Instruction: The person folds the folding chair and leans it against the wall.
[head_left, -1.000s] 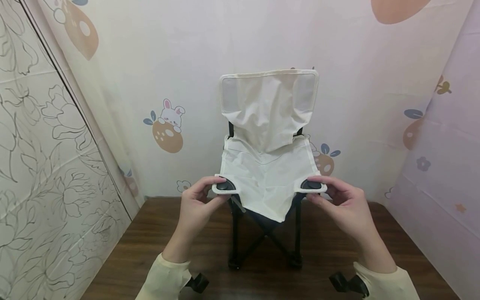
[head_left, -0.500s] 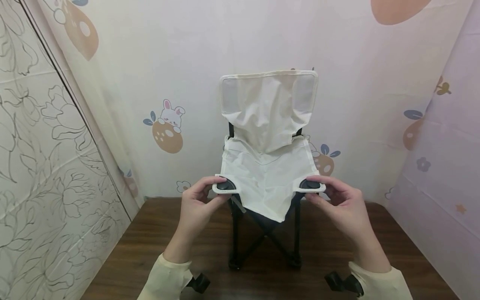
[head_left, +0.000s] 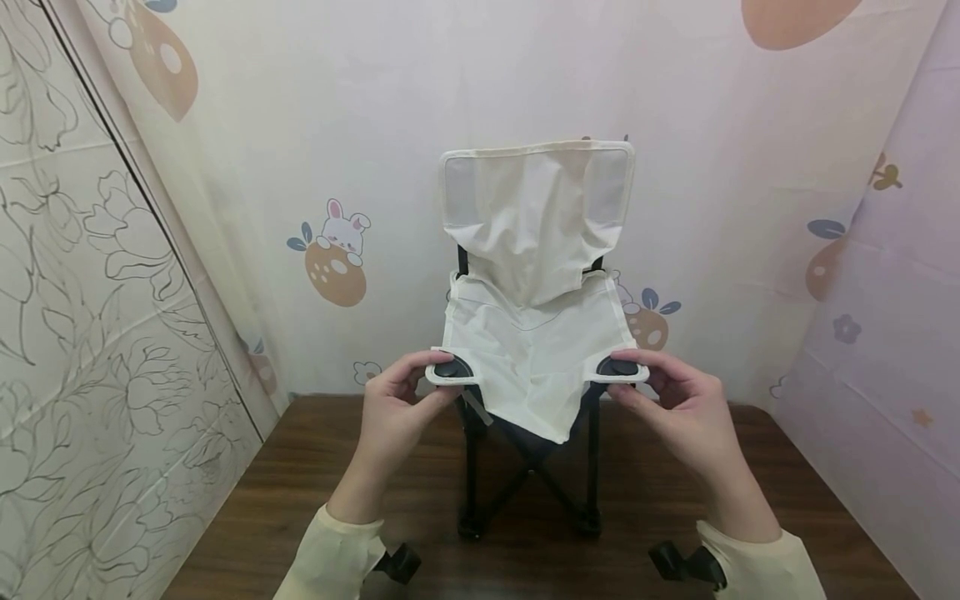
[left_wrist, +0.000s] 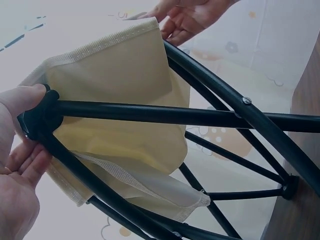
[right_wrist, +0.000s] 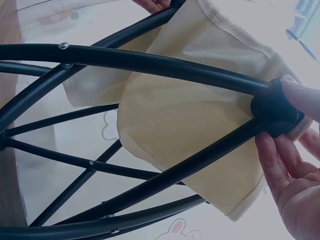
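A small folding camp chair (head_left: pixel 528 333) with cream cloth and a black crossed-tube frame stands upright. At its front left seat corner, my left hand (head_left: pixel 390 417) pinches the black corner joint, fingers on top and thumb beneath. My right hand (head_left: pixel 697 421) pinches the front right corner the same way. The left wrist view shows the left black joint (left_wrist: pixel 45 117) between thumb and fingers, with two tubes meeting there. From the right wrist, the matching joint (right_wrist: pixel 275 107) sits between thumb and fingers. Between the two corners, the seat's front edge sags.
The chair stands on a dark wooden surface (head_left: pixel 337 483). Behind it hangs a pale curtain (head_left: pixel 360 117) with rabbit and carrot prints. A flower-patterned panel (head_left: pixel 97 350) stands on the left, and a pale wall covering (head_left: pixel 885 358) on the right.
My right hand and the front right corner have shifted slightly left, so the chair's front is a little narrower. My left hand keeps its hold and has barely moved.
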